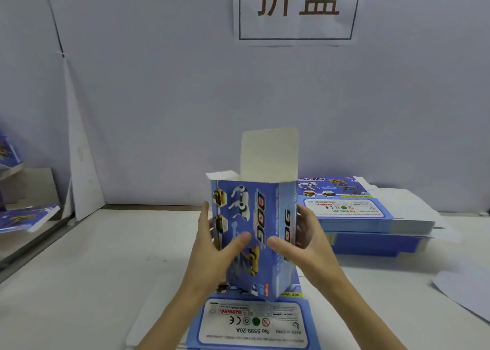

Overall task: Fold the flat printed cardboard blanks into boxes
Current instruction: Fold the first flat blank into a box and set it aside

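A blue printed box (261, 217) with robot-dog pictures stands upright in the middle, erected into a tube. Its white top flap (270, 155) points up and a small side flap sticks out at the upper left. My left hand (216, 246) grips the box's left side, thumb on the front face. My right hand (302, 239) grips the right side, thumb on the front corner. Under the box a flat blank (254, 323) lies on the table, warning label up.
A stack of flat blue blanks (371, 214) sits on the white table (92, 270) at the right. More blue printed pieces (26, 218) lie at the far left. A white sheet (466, 291) lies at the right edge. A wall with a paper sign (297, 9) stands behind.
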